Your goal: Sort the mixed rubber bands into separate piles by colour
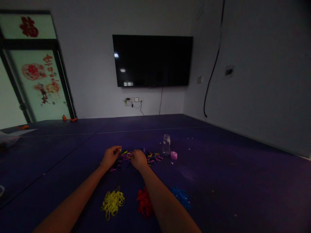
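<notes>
My left hand point(110, 157) is closed in a pinch, with a small yellow and pink band point(120, 149) at its fingertips. Beside it, my right hand point(139, 160) reaches into a scattered pile of small pink, black and yellow bands point(154, 156). Its fingers are curled together, and what they hold, if anything, is hidden. Closer to me lie a heap of yellow rubber bands point(113, 202), a red heap point(143, 201) and a blue heap point(181, 196). My right forearm partly covers the red and blue heaps.
An uncapped clear plastic bottle point(166, 147) stands just right of the pile, next to a pink cap point(173, 155). Small white scraps dot the dark purple surface point(218, 181). A television point(153, 61) hangs on the far wall, and a cable point(211, 82) dangles at right.
</notes>
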